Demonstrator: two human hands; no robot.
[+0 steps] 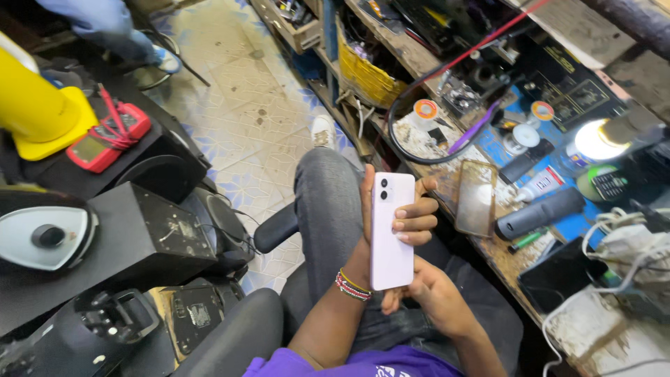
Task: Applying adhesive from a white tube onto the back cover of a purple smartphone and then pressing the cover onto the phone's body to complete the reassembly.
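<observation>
- Cluttered repair workshop: a patterned tiled floor runs between dark equipment on one side and a long, stained tabletop crowded with tools on the other.
- One pale pink smartphone is held back-up over the seated person's lap, clear of the tabletop, its two camera lenses at the top end.
- Left hand grips the phone from behind near its upper half; its fingers are curled closed across the back panel. One beaded bracelet sits on that wrist.
- Right hand supports the lower end from beneath, its fingers wrapped partly round the bottom edge; how tightly, I cannot tell.
- Handling judgement: the phone looks light, rigid and smooth-backed, so likely slippery, and breakable if dropped. Safest hold is by the long side edges, away from the lenses.
- One clear phone case lies on the tabletop just beside the hands, untouched.
- One red multimeter rests on the dark equipment, well apart.
- One lit lamp and one dark cylinder also noted on the tabletop.
</observation>
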